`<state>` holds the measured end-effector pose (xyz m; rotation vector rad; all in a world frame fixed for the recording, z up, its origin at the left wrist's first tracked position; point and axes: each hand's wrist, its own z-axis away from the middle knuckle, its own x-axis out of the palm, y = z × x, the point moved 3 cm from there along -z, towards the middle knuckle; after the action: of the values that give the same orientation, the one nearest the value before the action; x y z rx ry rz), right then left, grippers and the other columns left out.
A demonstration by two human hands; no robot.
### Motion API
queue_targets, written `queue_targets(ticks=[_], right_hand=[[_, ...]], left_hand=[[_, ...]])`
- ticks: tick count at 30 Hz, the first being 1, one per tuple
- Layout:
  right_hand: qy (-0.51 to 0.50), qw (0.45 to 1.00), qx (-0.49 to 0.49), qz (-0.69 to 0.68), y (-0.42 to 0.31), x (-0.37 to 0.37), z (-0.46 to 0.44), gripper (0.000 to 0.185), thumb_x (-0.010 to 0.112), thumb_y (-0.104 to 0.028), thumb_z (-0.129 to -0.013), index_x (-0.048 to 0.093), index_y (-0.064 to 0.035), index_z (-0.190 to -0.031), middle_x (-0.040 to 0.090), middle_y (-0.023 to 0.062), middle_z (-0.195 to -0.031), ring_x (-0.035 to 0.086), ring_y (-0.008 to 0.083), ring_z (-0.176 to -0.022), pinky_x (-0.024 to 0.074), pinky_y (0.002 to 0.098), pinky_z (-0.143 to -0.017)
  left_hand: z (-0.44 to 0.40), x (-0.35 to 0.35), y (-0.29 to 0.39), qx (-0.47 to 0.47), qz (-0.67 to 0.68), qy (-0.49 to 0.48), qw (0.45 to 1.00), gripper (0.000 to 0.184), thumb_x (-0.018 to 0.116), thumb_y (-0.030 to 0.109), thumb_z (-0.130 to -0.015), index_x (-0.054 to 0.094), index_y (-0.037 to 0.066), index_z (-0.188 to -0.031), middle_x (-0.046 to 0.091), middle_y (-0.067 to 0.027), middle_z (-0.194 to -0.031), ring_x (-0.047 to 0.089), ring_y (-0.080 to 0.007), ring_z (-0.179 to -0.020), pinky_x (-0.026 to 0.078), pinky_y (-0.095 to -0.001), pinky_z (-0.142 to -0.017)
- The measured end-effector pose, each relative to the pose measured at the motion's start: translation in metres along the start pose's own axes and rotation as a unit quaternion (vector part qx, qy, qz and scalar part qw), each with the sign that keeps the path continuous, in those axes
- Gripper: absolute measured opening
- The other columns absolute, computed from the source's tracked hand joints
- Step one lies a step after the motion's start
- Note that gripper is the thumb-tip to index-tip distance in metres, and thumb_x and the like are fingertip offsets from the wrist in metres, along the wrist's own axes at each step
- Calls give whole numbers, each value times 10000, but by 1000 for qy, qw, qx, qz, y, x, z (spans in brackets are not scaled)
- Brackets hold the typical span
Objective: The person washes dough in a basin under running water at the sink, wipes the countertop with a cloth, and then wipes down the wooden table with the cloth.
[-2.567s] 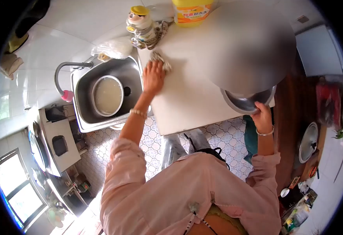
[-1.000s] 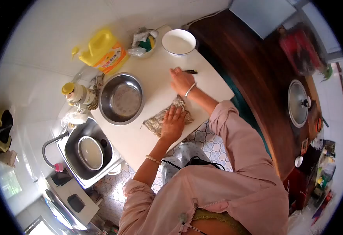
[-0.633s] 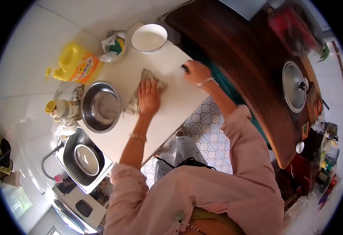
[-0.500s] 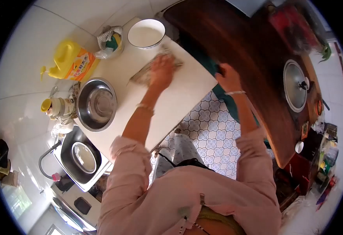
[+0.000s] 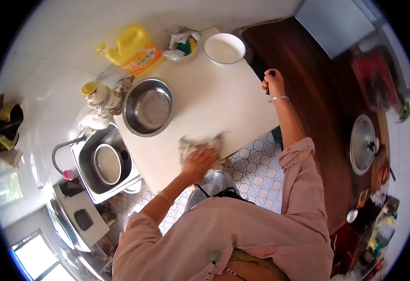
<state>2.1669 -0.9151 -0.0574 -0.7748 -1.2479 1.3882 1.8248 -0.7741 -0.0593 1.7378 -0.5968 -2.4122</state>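
At the near edge of the table (image 5: pixel 214 103), the left hand (image 5: pixel 201 161) lies flat on a blurred cloth (image 5: pixel 198 143); even palm pressure would likely keep it from bunching or slipping over. Past the right edge, the right hand (image 5: pixel 275 83) grips a small black object (image 5: pixel 268 88), with moving room between cloth and steel bowl (image 5: pixel 152 111).

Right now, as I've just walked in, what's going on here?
A person's left hand lies on a patterned cloth at the near edge of a pale table. The right hand grips a small black object, too small to identify, by the table's right side. A steel basin and a white bowl stand on the table.
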Motion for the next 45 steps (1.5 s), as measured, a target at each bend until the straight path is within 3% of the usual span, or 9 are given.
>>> queue_targets(ticks=[5,9,20,27,30,33,40,43,45], right_hand=[[-8,994,112,-9,2,63,-36,184,572,-178,-757,475,-71,-872,476,12,-632,482,100,-487,322,212,-364],[-70,985,155,-10,30,83,-77,246,547,-226,-786,482,-51,-946,545,34,-677,544,118,-532,286,190,-341],[-53,987,145,-42,32,128,-140,240,558,-202,-788,501,-43,-617,575,94,-613,473,85,-435,301,171,-334],[-129,971,193,-60,43,142,-162,287,554,-300,-798,514,-74,-626,598,72,-680,420,68,-419,292,169,-340],[-72,966,230,-90,49,132,-131,350,556,-369,-788,497,-30,-852,597,78,-740,514,99,-511,310,168,-353],[-124,984,126,26,53,154,-64,450,583,-373,-766,454,-77,-1079,582,85,-871,536,91,-526,309,170,-315],[-309,930,111,167,33,242,69,442,526,-338,-816,436,-46,-1136,552,104,-945,540,98,-493,282,157,-297],[-279,943,97,155,23,244,81,453,508,-342,-829,422,-41,-1158,532,106,-964,538,100,-493,279,159,-295],[-248,956,77,139,14,213,91,420,500,-320,-840,428,-49,-1152,538,103,-944,537,102,-493,276,155,-297]], left_hand=[[119,12,-82,-235,-12,140,962,432,501,135,-781,421,106,-1205,340,-104,-1300,246,-284,-1243,229,-436,-990],[127,0,-88,-292,-2,221,930,404,500,103,-761,452,89,-1162,381,-127,-1259,288,-324,-1211,233,-446,-984],[132,-5,-94,-307,20,210,928,374,511,132,-759,479,105,-1131,383,-93,-1263,291,-291,-1215,242,-433,-981],[135,-8,-97,-293,9,224,929,342,510,157,-777,499,77,-1109,403,-95,-1250,303,-286,-1210,259,-391,-981],[135,1,-100,-293,24,221,930,394,536,127,-737,482,94,-1126,389,-105,-1258,295,-299,-1212,256,-429,-976],[137,-5,-100,-284,34,217,933,399,534,121,-739,477,95,-1133,389,-106,-1258,293,-304,-1211,255,-425,-979],[129,-33,-162,-335,-3,290,896,375,473,174,-791,460,115,-1161,380,-113,-1262,283,-311,-1210,225,-450,-985],[138,-56,-190,-206,102,328,916,346,574,178,-748,528,83,-1078,464,-130,-1181,395,-305,-1132,322,-391,-940],[155,-74,-217,-294,226,423,827,403,656,241,-695,543,90,-1051,533,-136,-1083,497,-325,-1001,405,-380,-851]])
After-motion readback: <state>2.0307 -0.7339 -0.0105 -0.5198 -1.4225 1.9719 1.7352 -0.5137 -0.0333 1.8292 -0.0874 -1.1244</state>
